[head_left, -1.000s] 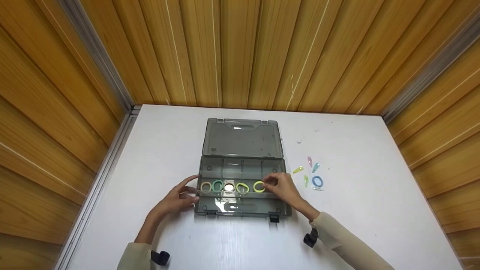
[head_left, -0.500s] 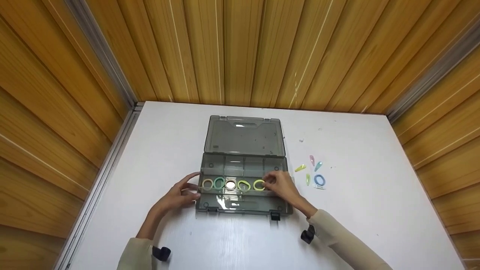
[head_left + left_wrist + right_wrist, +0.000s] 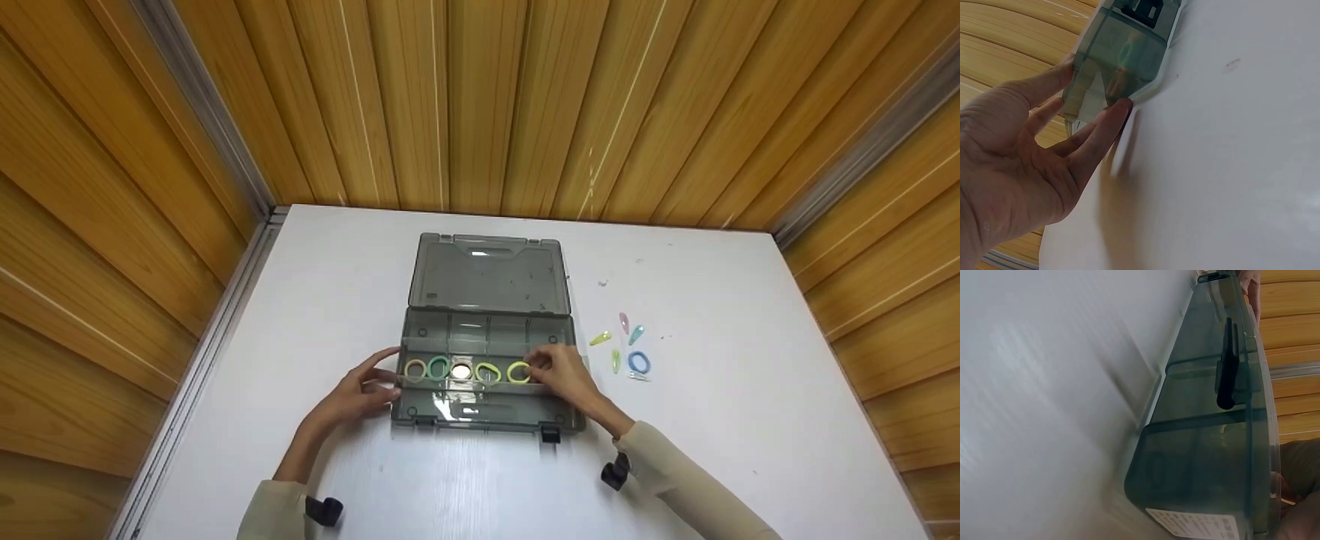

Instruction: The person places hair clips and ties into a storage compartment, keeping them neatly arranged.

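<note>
A smoky-grey, see-through organizer box lies with its lid folded back. Along its middle row sit a beige hair tie, a teal one, a pale one and a yellow-green one. At the row's right end my right hand pinches a yellow hair tie between thumb and fingertips. My left hand rests its fingertips on the box's left end, fingers fairly straight and spread, as the left wrist view shows. In the right wrist view the box's front wall hides most of the right hand.
Right of the box lie a blue hair tie, a pink hair clip, a light blue clip, a yellow clip, a green clip and a pale clip. A black latch juts from the box's front. Wood-patterned walls surround the white table.
</note>
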### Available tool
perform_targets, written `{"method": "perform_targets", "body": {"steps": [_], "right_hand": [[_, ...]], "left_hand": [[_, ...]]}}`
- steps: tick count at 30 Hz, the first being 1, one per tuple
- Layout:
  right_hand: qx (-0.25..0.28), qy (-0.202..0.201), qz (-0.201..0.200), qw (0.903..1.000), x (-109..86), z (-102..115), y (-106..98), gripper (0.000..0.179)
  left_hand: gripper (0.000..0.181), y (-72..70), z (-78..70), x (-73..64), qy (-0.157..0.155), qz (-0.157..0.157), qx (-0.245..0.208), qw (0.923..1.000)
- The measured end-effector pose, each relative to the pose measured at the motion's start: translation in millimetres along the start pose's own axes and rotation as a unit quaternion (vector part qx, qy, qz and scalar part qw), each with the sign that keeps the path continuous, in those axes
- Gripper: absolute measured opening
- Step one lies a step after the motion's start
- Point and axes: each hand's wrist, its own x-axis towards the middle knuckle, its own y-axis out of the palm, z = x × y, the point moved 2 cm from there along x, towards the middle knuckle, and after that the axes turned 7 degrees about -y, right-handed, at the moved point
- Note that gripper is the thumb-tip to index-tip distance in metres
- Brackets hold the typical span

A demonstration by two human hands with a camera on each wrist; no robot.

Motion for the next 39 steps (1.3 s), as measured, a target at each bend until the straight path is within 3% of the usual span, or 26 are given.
{"method": "perform_targets", "body": {"steps": [19, 23, 29, 36, 39], "right_hand": [[-0.004, 0.009, -0.006, 0.9999, -0.2, 0, -5, 0.011], [-0.008, -0.006, -0.022, 0.9997, -3.8, 4, -11, 0.012], [-0.015, -0.019, -0.073, 0.997, -15.4, 2, -45, 0.016], [-0.003, 0.025, -0.144, 0.9892, -28.5, -34, -101, 0.016], [-0.022, 0.046, -0.163, 0.9854, -35.7, -50, -119, 0.017]], "left_hand": [[0.077, 0.3, -2.8, 3.7, 0.015, 0.005, 0.003, 0.9999], [0.078, -0.1, -2.6, 3.0, 0.011, 0.011, -0.007, 0.9999], [0.078, -0.7, -0.4, -0.5, 0.009, 0.018, -0.013, 0.9997], [0.078, -1.4, -0.5, -2.5, 0.013, 0.019, -0.016, 0.9996], [0.078, -1.4, -0.8, -2.4, 0.014, 0.021, -0.019, 0.9995]]}}
